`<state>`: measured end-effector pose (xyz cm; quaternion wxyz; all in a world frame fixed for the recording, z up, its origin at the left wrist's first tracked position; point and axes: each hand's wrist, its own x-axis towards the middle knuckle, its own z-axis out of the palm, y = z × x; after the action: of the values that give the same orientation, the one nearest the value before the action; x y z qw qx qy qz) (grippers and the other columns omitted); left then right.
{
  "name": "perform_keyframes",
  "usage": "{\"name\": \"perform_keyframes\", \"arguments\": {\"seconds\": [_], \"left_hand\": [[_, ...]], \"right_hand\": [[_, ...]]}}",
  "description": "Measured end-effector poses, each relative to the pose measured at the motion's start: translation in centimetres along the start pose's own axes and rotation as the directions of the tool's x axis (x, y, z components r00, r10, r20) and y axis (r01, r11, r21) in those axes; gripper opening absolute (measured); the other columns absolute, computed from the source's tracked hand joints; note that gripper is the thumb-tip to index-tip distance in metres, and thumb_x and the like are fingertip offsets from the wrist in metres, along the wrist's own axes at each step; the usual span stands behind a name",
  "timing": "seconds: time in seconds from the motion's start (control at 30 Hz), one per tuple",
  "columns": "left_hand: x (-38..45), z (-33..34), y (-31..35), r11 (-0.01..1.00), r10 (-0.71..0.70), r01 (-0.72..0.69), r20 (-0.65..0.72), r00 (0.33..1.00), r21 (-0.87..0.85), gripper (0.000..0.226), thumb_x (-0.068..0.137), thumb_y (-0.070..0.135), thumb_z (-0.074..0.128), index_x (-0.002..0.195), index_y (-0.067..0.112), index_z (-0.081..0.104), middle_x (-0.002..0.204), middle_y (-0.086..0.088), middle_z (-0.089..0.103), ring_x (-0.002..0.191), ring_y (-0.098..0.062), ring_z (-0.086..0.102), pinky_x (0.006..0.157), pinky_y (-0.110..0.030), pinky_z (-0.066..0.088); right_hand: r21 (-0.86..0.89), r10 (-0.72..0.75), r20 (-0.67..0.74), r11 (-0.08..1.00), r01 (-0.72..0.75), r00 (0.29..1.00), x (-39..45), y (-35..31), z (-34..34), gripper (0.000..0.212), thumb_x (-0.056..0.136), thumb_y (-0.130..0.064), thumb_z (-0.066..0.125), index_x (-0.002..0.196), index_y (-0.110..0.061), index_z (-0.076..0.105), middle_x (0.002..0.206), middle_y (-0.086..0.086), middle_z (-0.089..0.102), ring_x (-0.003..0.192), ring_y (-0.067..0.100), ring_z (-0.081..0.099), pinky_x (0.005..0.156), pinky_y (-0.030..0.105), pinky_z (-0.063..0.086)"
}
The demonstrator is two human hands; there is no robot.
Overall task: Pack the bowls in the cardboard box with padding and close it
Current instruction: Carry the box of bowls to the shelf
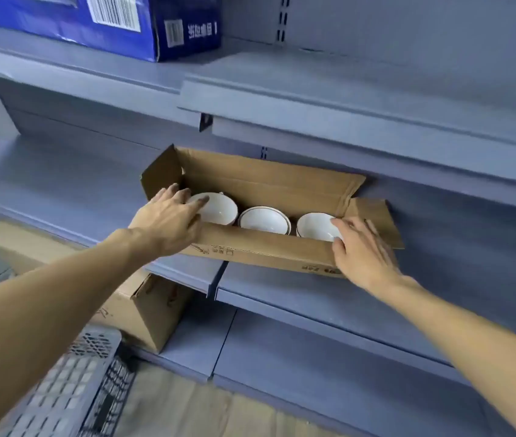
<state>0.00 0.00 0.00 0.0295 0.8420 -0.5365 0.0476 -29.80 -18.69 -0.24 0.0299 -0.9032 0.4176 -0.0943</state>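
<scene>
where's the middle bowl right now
In the head view the middle bowl sits inside the open cardboard box on the blue shelf, between the left bowl and right bowl, untouched by either hand.

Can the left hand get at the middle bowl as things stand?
Probably yes. The cardboard box is open on top with flaps up, nothing lies over the middle bowl, and the left hand already rests on the left bowl right beside it. The right hand is over at the right bowl.
</scene>
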Motion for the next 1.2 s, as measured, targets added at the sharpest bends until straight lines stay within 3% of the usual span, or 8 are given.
{"name": "perform_keyframes", "arguments": {"seconds": [0.23,0.33,0.43,0.5,0.7,0.83,1.03,1.2], "left_hand": [[4.8,2.6,-1.1,0.971,-0.225,0.229,-0.056,0.973,0.073,0.047,0.092,0.027,0.047,0.138,0.016,0.052,0.143,-0.014,0.046,0.138,-0.034,0.033,0.112,-0.047,0.033],[6.3,3.0,-3.0,0.923,-0.366,0.365,-0.020,0.931,0.120,0.038,0.091,0.027,0.053,0.126,0.013,0.058,0.131,-0.020,0.051,0.127,-0.038,0.042,0.104,-0.046,0.039],[7.3,3.9,-4.0,0.868,-0.496,0.496,-0.025,0.868,-0.014,0.012,0.092,0.024,0.054,0.099,0.016,0.055,0.098,-0.017,0.055,0.117,-0.040,0.043,0.090,-0.046,0.041],[7.8,4.4,-4.1,0.835,-0.539,0.535,0.000,0.842,-0.129,0.020,0.093,0.024,0.055,0.079,0.018,0.042,0.077,-0.010,0.042,0.114,-0.040,0.042,0.079,-0.043,0.038],[9.1,4.7,-4.9,0.749,-0.632,0.632,0.069,0.771,-0.201,0.036,0.093,0.031,0.059,0.118,0.005,0.059,0.111,-0.021,0.054,0.117,-0.041,0.047,0.094,-0.049,0.044],[8.1,4.6,-4.1,0.759,-0.599,0.576,0.022,0.800,-0.304,0.030,0.089,0.026,0.065,0.104,-0.001,0.065,0.092,-0.020,0.057,0.100,-0.043,0.062,0.082,-0.045,0.053],[3.1,3.3,-1.5,0.739,-0.620,0.586,0.002,0.784,-0.332,0.020,0.085,0.014,0.064,0.100,0.001,0.069,0.101,-0.024,0.065,0.100,-0.046,0.062,0.075,-0.044,0.051],[-3.1,-0.2,1.2,0.745,-0.588,0.568,0.058,0.807,-0.349,0.019,0.085,0.003,0.056,0.101,0.001,0.066,0.087,-0.018,0.059,0.092,-0.044,0.062,0.069,-0.042,0.046]], "right_hand": [[0.038,0.260,-0.136,0.966,-0.257,0.956,5.0,1.4,3.0,0.027,0.098,-0.025,0.055,0.122,-0.016,0.061,0.132,0.018,0.055,0.129,0.039,0.045,0.105,0.045,0.039],[0.060,0.355,-0.132,0.935,-0.350,0.925,6.3,2.3,2.9,0.039,0.093,-0.021,0.062,0.131,-0.016,0.059,0.139,0.019,0.050,0.133,0.040,0.041,0.105,0.047,0.040],[0.065,0.490,-0.083,0.872,-0.486,0.868,6.9,3.1,3.3,0.042,0.089,-0.019,0.066,0.129,-0.009,0.061,0.140,0.020,0.051,0.134,0.041,0.043,0.101,0.044,0.044],[0.111,0.583,-0.036,0.810,-0.576,0.812,6.9,3.5,3.8,0.031,0.087,-0.020,0.065,0.115,-0.007,0.065,0.132,0.021,0.059,0.126,0.041,0.052,0.088,0.039,0.047],[0.146,0.633,-0.029,0.769,-0.623,0.774,6.7,3.4,3.9,0.015,0.088,-0.024,0.064,0.083,-0.015,0.052,0.118,0.016,0.066,0.114,0.041,0.059,0.075,0.035,0.041],[0.138,0.629,-0.044,0.774,-0.618,0.777,5.6,3.6,4.0,0.025,0.091,-0.017,0.060,0.070,-0.014,0.047,0.104,0.014,0.064,0.107,0.041,0.059,0.072,0.037,0.043],[0.123,0.649,0.036,0.752,-0.648,0.760,0.4,4.5,1.2,0.020,0.090,-0.011,0.053,0.070,-0.010,0.054,0.088,0.012,0.061,0.087,0.036,0.057,0.068,0.036,0.043],[0.177,0.665,0.080,0.723,-0.667,0.742,-6.8,4.9,-2.6,0.027,0.090,-0.012,0.052,0.063,-0.010,0.049,0.074,0.009,0.059,0.070,0.031,0.054,0.055,0.033,0.036]]}}
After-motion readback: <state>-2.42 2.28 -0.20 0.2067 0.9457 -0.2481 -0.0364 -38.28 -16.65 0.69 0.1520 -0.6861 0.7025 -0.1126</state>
